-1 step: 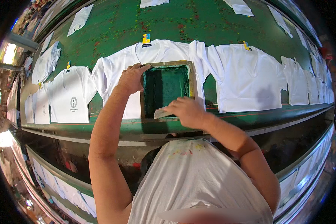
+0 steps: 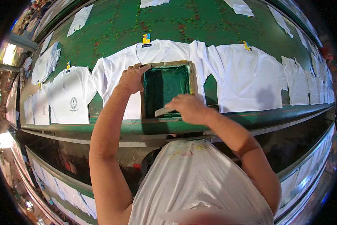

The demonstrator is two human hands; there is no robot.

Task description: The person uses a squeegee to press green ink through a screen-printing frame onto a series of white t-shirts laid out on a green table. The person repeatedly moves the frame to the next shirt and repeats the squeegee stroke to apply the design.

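A screen-printing frame (image 2: 192, 82) with a green mesh inside rests on a white T-shirt (image 2: 119, 71) spread on the long green table. My left hand (image 2: 133, 78) grips the frame's upper left corner, fingers bent over its edge. Low inside the frame, my right hand (image 2: 187, 108) is closed on a flat pale squeegee (image 2: 164, 110), which sits tilted near the frame's bottom edge. To the left, a T-shirt (image 2: 61, 97) carries a small round dark print on its chest. The T-shirt to the right (image 2: 239, 82) shows only plain white cloth and a shadow.
More white shirts (image 2: 296, 82) line the green table (image 2: 176, 22) on both sides and along its far part. Colourful specks dot the tabletop. A metal rail (image 2: 74, 137) runs along the near edge. Below, a second long table (image 2: 82, 193) with shirts runs behind me.
My right hand and the squeegee have shifted very slightly upward and to the left within the frame. My left hand and the frame stay where they were.
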